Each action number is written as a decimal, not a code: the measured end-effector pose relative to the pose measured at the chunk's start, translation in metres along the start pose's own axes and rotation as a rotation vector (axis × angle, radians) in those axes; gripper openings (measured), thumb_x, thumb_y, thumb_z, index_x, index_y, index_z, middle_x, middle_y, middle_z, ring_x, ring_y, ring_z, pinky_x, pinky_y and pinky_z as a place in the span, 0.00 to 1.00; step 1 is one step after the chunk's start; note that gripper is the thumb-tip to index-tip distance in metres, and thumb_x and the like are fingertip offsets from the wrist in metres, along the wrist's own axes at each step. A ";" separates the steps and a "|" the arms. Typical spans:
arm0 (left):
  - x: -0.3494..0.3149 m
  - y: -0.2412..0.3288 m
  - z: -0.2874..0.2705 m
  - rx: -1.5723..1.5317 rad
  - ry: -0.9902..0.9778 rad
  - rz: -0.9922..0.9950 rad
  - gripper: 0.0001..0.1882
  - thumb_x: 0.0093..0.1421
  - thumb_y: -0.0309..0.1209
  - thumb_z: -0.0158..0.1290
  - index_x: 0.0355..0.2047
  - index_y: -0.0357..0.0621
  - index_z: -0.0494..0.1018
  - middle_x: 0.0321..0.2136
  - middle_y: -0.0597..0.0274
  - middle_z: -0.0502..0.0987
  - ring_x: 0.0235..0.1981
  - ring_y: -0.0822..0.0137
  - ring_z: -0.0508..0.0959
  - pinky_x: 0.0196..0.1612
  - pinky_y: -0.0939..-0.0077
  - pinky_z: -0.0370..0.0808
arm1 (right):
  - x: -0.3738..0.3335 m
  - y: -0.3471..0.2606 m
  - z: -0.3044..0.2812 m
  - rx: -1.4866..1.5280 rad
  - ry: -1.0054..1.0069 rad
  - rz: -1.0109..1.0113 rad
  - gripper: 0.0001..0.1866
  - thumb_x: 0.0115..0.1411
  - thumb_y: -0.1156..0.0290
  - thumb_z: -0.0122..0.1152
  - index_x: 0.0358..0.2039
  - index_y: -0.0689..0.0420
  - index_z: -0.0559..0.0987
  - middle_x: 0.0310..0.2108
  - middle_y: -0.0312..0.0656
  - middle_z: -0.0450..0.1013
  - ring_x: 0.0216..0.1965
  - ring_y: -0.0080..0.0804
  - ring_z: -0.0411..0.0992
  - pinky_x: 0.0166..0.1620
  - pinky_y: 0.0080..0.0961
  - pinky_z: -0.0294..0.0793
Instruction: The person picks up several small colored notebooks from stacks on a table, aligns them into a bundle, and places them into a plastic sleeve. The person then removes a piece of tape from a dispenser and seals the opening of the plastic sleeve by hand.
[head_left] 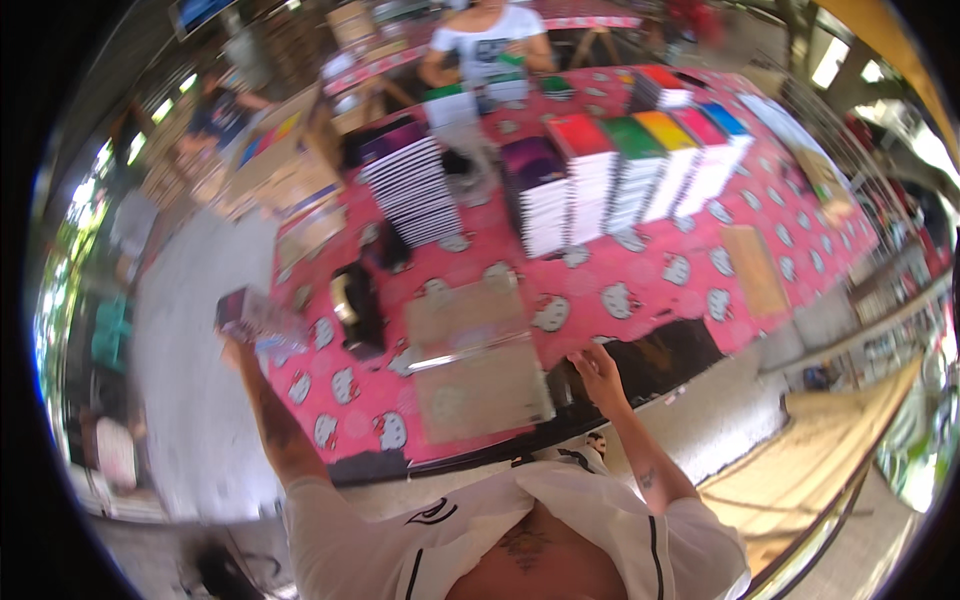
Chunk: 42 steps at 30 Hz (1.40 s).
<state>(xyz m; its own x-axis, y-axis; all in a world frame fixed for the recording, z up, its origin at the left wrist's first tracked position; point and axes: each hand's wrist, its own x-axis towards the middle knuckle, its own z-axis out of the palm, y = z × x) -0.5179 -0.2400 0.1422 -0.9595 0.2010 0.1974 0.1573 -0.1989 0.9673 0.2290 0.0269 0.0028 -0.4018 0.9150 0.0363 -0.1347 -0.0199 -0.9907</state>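
Out past the table's left edge, my left hand (236, 352) grips a purple-topped pack of notebooks (255, 315) that seems wrapped in clear plastic. My right hand (597, 378) is over the dark bare strip along the near table edge, its fingers loosely bent and nothing visible in them. Between my arms lies a flat greyish-brown board (470, 400) with a shiny strip across its middle. A black tape dispenser (357, 310) with a yellowish roll stands left of the board.
The table wears a pink cartoon-print cover (620, 300). Tall stacks of spiral notebooks include purple (410, 185), red (585, 180) and green (632, 170) ones. A brown cardboard piece (755, 270) lies right. An open carton (285, 155) stands far left. A person (488, 50) works across the table.
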 end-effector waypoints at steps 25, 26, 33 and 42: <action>-0.656 0.095 0.646 0.247 -0.984 0.800 0.26 0.58 0.31 0.63 0.57 0.41 0.72 0.61 0.47 0.63 0.55 0.54 0.73 0.51 0.62 0.74 | 0.385 -0.231 -0.408 -0.759 0.779 -0.534 0.20 0.52 0.65 0.69 0.44 0.57 0.77 0.34 0.45 0.79 0.35 0.43 0.78 0.42 0.38 0.77; -0.657 0.105 0.646 0.281 -0.898 0.884 0.27 0.58 0.31 0.63 0.57 0.41 0.72 0.61 0.47 0.63 0.55 0.53 0.73 0.52 0.62 0.73 | 0.375 -0.247 -0.402 -0.558 0.704 -0.626 0.17 0.53 0.70 0.68 0.43 0.58 0.76 0.31 0.45 0.79 0.31 0.41 0.78 0.39 0.36 0.78; -0.686 0.113 0.626 0.442 -1.056 0.481 0.26 0.62 0.35 0.60 0.57 0.38 0.69 0.44 0.49 0.78 0.43 0.54 0.80 0.49 0.65 0.75 | 0.204 -0.291 -0.336 -0.675 -0.561 -0.476 0.16 0.56 0.77 0.64 0.46 0.59 0.78 0.39 0.50 0.78 0.41 0.40 0.78 0.46 0.33 0.76; -0.736 -0.051 0.539 0.973 -0.805 0.500 0.35 0.53 0.35 0.61 0.60 0.36 0.64 0.54 0.41 0.65 0.53 0.41 0.68 0.55 0.48 0.67 | 0.257 -0.206 -0.298 -0.713 -0.392 -0.694 0.29 0.57 0.66 0.67 0.58 0.61 0.72 0.56 0.53 0.71 0.58 0.52 0.69 0.60 0.42 0.69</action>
<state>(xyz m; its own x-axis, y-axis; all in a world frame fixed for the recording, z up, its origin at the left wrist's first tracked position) 0.3060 0.1392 0.0334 -0.4028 0.8743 0.2709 0.8671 0.2697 0.4189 0.4237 0.3868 0.1775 -0.7209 0.4402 0.5353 0.0645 0.8116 -0.5806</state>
